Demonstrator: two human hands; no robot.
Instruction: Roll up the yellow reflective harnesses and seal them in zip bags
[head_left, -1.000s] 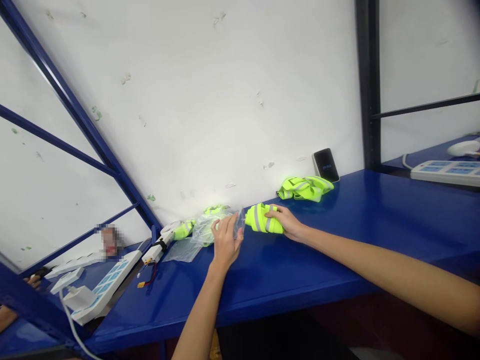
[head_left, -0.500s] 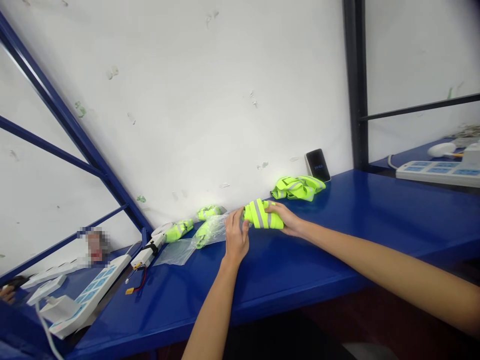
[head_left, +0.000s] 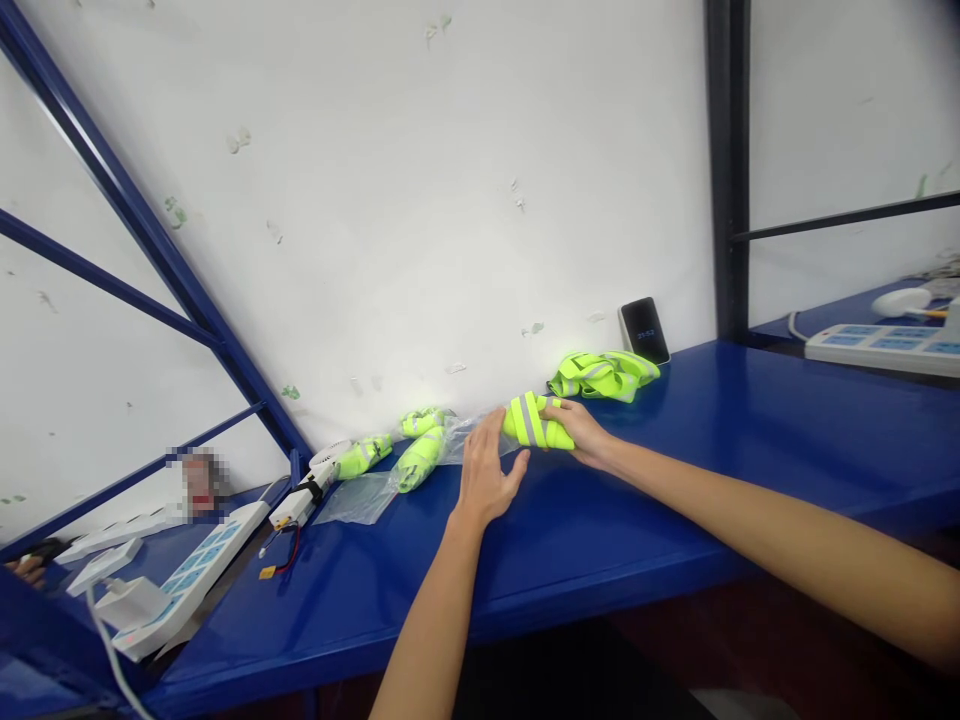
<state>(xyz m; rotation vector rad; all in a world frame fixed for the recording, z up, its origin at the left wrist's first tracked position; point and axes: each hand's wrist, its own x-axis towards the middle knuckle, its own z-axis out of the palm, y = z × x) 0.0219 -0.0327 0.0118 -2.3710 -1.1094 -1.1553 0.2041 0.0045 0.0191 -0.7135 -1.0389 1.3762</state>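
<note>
Neon roll (head_left: 531, 422) is being held left of the phone (head_left: 645, 330) and nearer us; our right hand (head_left: 585, 432) is gripping its right end, while our left hand (head_left: 484, 475), thumb spread apart, is touching the clear bag (head_left: 455, 440) farther left; whether it is pinching, we cannot tell.

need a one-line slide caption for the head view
Right hand holds a roll of fluorescent-yellow reflective fabric, left hand at a clear plastic bag, over a blue table.

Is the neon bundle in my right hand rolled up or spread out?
Rolled up: the neon bundle in your right hand forms a compact roll, with grey stripes wrapping across it.
</note>
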